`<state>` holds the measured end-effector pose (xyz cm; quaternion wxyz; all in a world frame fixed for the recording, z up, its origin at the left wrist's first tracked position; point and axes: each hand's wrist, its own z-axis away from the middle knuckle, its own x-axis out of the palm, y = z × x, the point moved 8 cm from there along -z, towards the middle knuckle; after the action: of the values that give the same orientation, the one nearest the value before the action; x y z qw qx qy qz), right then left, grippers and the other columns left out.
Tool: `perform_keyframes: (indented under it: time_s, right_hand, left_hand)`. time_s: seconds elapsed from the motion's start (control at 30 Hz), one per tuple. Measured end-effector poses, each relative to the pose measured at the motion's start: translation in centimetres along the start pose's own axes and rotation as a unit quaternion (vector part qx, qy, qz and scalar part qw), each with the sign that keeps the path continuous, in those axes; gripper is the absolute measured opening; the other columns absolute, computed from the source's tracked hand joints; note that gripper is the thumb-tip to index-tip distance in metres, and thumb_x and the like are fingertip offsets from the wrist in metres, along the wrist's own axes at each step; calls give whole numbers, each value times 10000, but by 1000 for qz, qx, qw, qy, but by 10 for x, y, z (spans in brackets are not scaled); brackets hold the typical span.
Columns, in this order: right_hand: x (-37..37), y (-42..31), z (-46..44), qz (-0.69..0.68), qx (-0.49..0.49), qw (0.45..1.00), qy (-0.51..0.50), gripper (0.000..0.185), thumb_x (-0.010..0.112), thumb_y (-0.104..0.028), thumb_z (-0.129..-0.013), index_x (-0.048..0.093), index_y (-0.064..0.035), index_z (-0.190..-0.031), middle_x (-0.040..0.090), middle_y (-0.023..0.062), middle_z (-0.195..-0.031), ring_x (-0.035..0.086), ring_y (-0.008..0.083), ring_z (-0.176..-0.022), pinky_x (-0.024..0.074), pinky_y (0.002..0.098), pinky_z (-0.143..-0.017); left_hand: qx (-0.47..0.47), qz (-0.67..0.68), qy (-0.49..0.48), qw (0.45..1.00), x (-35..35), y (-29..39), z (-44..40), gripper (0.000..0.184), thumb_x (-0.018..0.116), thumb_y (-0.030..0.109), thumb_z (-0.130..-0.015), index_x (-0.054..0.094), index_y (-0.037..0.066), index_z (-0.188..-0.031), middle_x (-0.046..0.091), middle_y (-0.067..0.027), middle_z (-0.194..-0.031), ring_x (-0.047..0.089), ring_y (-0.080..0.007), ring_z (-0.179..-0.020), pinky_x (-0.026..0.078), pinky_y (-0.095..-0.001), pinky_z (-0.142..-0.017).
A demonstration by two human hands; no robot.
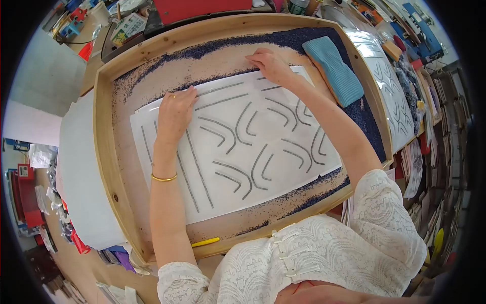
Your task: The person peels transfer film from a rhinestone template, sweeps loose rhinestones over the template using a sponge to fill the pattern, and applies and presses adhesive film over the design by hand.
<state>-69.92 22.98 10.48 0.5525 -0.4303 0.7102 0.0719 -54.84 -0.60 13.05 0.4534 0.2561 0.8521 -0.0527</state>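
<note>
A white sheet (273,147) printed with dark dotted lines and curved shapes lies in a shallow wooden tray (109,175). My left hand (174,114) is over its upper left part, fingers bent and closed at the sheet's top edge. A gold-coloured bangle (164,178) circles that wrist. Farther right, my right hand (271,66) hovers around the sheet's top edge with thumb and fingers pinched together just beyond it. Whatever lies between those fingertips is too small to make out. Tiny dark blue grains (283,39) are scattered along the tray's bottom around the sheet.
A folded blue cloth (334,71) rests in the tray's upper right corner. A yellow pen-like stick (205,242) lies by the near wall. Beyond the tray stands a red object (202,9). Another patterned sheet (387,91) lies on the right, with cluttered shelves beside it.
</note>
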Motion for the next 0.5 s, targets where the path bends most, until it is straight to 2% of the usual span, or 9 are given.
perform_keyframes:
  time_s: [0.1, 0.2, 0.33, 0.4, 0.43, 0.5]
  right_hand:
    - [5, -7, -1, 49, -20, 998, -28, 286, 582, -29, -930, 740, -88, -1160, 637, 121, -1048, 629, 336, -1028, 521, 424, -874]
    - [11, -8, -1, 79, -59, 995, -23, 237, 616, -65, -959, 729, -69, -1167, 621, 118, -1045, 624, 330, -999, 503, 424, -858]
    - [14, -2, -5, 53, -39, 998, -23, 224, 622, -87, -971, 709, -50, -1174, 639, 93, -1051, 637, 275, -1010, 512, 388, -863]
    - [16, -10, -13, -117, 81, 989, -48, 245, 645, -113, -962, 698, -49, -1192, 664, 75, -1072, 641, 226, -1008, 510, 353, -879]
    - [19, -19, -14, -201, 141, 967, -62, 258, 657, -126, -958, 692, -48, -1201, 677, 67, -1082, 642, 202, -1006, 510, 335, -888]
    - [30, -51, -18, -308, 159, 928, -137, 305, 684, -146, -934, 682, -53, -1225, 687, 58, -1102, 635, 167, -995, 499, 311, -909]
  left_hand:
    - [-1, -3, 5, 1000, 2, -1, 1, 207, 731, 91, -859, 725, 17, -1052, 756, -117, -1102, 708, -248, -931, 515, -364, -847]
    - [0, 6, 11, 1000, 0, -1, 1, 183, 726, 83, -860, 731, 14, -1030, 756, -123, -1115, 712, -241, -949, 514, -364, -850]
    - [-22, 32, 13, 999, 2, -5, 3, 170, 716, 70, -858, 737, 22, -1020, 756, -125, -1123, 714, -239, -967, 513, -363, -865]
    - [-27, 54, 29, 998, 4, -9, 4, 172, 710, 61, -855, 738, 29, -1021, 757, -120, -1122, 713, -244, -971, 514, -366, -868]
    - [-32, 61, 41, 997, 3, -10, 3, 160, 706, 56, -854, 736, 33, -1009, 760, -111, -1102, 712, -245, -962, 514, -367, -864]
    - [-40, 77, 62, 994, -1, -10, 1, 137, 699, 44, -852, 731, 41, -985, 764, -95, -1063, 710, -246, -945, 515, -368, -856]
